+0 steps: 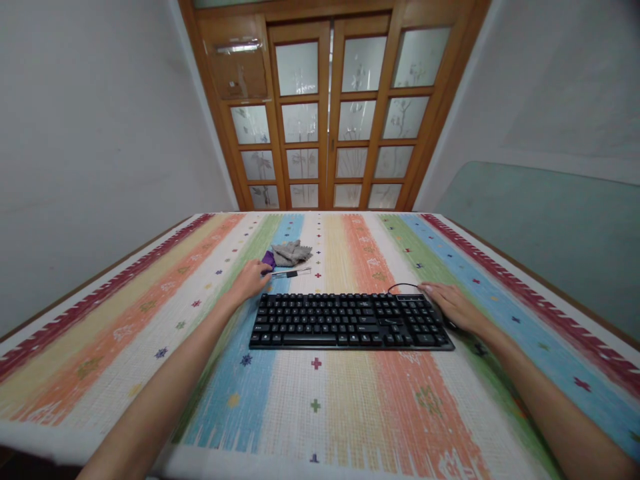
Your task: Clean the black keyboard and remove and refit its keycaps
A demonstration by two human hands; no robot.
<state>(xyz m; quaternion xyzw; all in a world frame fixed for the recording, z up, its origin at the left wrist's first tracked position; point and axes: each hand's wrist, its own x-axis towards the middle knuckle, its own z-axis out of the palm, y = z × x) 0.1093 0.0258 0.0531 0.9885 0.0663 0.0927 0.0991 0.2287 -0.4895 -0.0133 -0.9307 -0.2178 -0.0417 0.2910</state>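
Observation:
A black full-size keyboard (345, 322) lies flat on the striped tablecloth in front of me, its keys facing up. My left hand (251, 280) is beyond its upper left corner, with finger and thumb closing around the near end of a slim tool with a black section (291, 273). Just past those fingers lies a purple cloth (269, 259), touching a crumpled grey cloth (293, 253). My right hand (453, 305) rests at the keyboard's upper right corner with its fingers stretched to the left. A thin black cable (403, 285) loops near those fingertips. Something dark under the right palm is mostly hidden.
The table is covered by a colourful striped tablecloth (315, 427) with small printed motifs. Wooden doors with glass panes (325, 113) stand beyond its far edge. Pale walls rise on both sides, with a greenish panel (550, 233) at the right.

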